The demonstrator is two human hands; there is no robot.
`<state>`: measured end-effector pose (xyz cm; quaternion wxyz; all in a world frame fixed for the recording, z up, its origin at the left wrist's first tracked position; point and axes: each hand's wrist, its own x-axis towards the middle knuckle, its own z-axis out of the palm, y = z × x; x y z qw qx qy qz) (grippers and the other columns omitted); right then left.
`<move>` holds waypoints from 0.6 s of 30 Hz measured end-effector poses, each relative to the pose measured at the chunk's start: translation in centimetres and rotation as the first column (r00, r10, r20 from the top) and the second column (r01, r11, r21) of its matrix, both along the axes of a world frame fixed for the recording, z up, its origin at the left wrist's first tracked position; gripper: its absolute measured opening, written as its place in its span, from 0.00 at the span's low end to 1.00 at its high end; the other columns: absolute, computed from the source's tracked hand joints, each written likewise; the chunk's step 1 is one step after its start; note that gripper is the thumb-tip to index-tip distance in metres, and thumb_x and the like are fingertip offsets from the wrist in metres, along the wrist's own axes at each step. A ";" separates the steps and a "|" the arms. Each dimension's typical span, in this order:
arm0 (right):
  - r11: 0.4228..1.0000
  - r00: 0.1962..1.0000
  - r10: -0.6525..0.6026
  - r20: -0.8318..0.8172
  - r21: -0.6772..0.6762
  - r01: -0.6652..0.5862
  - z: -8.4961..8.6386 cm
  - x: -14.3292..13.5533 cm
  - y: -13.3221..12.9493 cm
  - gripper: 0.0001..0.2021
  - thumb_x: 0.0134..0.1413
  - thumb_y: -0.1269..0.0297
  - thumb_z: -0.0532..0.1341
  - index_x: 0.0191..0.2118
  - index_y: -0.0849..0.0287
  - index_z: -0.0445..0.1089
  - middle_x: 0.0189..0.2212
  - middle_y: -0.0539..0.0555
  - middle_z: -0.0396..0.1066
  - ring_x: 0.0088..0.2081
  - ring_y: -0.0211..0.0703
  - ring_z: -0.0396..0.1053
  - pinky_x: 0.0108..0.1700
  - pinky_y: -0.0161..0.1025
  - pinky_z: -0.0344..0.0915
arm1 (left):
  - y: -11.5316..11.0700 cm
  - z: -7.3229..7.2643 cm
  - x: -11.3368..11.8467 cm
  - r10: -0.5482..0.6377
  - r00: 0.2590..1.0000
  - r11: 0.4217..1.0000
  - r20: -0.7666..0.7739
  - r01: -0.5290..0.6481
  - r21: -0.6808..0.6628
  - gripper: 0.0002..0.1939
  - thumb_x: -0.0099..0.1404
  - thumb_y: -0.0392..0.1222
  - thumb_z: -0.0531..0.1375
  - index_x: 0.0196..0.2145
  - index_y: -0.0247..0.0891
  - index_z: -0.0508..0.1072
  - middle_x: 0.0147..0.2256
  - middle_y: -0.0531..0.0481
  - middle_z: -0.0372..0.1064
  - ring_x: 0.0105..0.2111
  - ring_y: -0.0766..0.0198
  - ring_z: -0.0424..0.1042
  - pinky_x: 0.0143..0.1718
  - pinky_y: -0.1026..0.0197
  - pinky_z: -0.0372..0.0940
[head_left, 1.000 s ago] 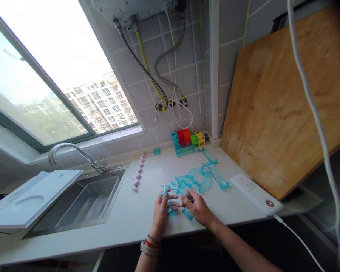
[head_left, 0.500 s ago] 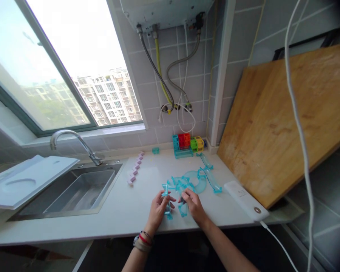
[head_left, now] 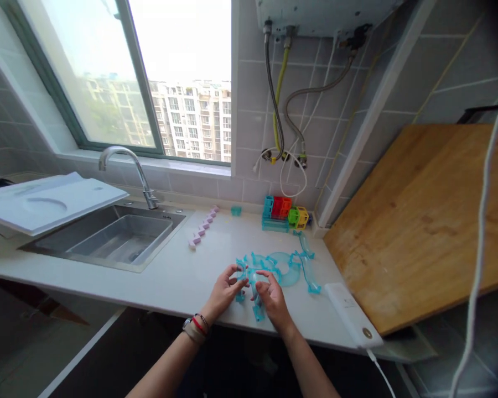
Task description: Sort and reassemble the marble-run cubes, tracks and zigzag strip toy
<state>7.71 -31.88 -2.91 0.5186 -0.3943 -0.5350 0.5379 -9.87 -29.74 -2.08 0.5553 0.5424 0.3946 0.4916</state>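
Observation:
My left hand (head_left: 225,289) is closed on a clear blue plastic track piece (head_left: 240,297) near the counter's front. Thumb and fingers of my right hand (head_left: 270,297) grip a second clear blue track piece (head_left: 258,313), which slants down toward the counter edge. The two pieces are side by side with a small gap at their lower ends. Just beyond my hands lies a cluster of similar blue pieces, with a round blue disc-like piece (head_left: 289,269) at its right. Two curved blue track pieces (head_left: 309,273) run along the counter farther right.
Pink zigzag blocks (head_left: 201,231) form a row at left, beside the sink (head_left: 108,235). Coloured cube blocks (head_left: 282,207) and a small blue block (head_left: 235,210) stand near the back wall. A white power strip (head_left: 352,315) and a leaning wooden board (head_left: 423,221) border the right.
The camera view has turned, tilting the scene. My right hand has shifted its grip higher along its track piece, fingers now more spread. My left hand still holds its piece.

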 end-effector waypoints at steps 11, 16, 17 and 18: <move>0.985 0.987 0.153 -0.044 -0.075 -0.156 0.8 0.1 -0.6 0.34 0.62 0.36 0.51 0.59 0.59 0.68 0.27 0.54 0.76 0.27 0.47 0.75 0.32 0.42 0.71 | -0.2 0.5 -0.3 -0.009 0.996 1.000 0.088 0.010 -0.011 0.21 0.59 0.51 0.69 0.41 0.38 0.65 0.32 0.54 0.69 0.27 0.69 0.71 0.29 0.65 0.68; 0.968 0.980 0.177 -0.093 -0.166 -0.191 0.8 0.4 -1.1 0.35 0.57 0.42 0.54 0.64 0.59 0.62 0.33 0.58 0.79 0.30 0.52 0.77 0.32 0.46 0.72 | -0.1 0.7 -0.3 -0.040 0.990 0.998 0.136 0.046 -0.042 0.22 0.58 0.51 0.70 0.39 0.38 0.64 0.31 0.55 0.69 0.24 0.72 0.68 0.26 0.68 0.66; 0.968 0.980 0.184 -0.078 -0.160 -0.194 0.8 0.4 -1.2 0.35 0.55 0.44 0.58 0.65 0.57 0.61 0.35 0.57 0.79 0.31 0.52 0.77 0.33 0.46 0.73 | -0.1 0.7 -0.3 -0.049 0.987 0.997 0.151 0.057 -0.048 0.22 0.58 0.51 0.70 0.39 0.38 0.64 0.31 0.56 0.69 0.23 0.72 0.67 0.24 0.69 0.65; 0.970 0.980 0.189 -0.064 -0.146 -0.197 0.9 0.4 -1.3 0.36 0.53 0.47 0.61 0.66 0.55 0.60 0.37 0.57 0.79 0.33 0.52 0.78 0.35 0.46 0.73 | -0.1 0.7 -0.3 -0.055 0.985 0.996 0.166 0.066 -0.059 0.23 0.58 0.52 0.69 0.40 0.39 0.63 0.30 0.56 0.68 0.22 0.72 0.67 0.22 0.69 0.64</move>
